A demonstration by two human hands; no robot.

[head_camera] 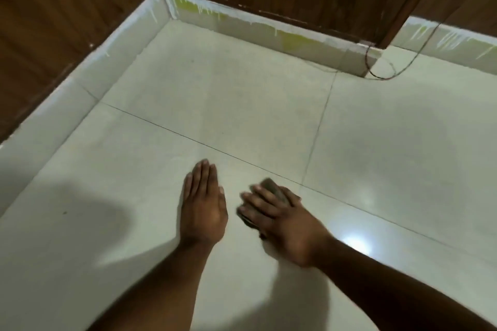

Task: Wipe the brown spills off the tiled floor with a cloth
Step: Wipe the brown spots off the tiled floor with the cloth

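Note:
My right hand presses a small folded brown-grey cloth flat against the pale tiled floor, fingers spread straight over it; the hand and cloth are motion-blurred. Most of the cloth is hidden under the fingers. My left hand lies flat on the tile just left of it, palm down with fingers straight and together, holding nothing. I see no distinct brown spill on the tiles around the cloth; a tiny dark speck sits far left.
Wooden wall panels with a white skirting close off the left and back. A thin dark cable loops on the floor at the back right beside a wooden corner post. A bright light glare lies right of my right wrist.

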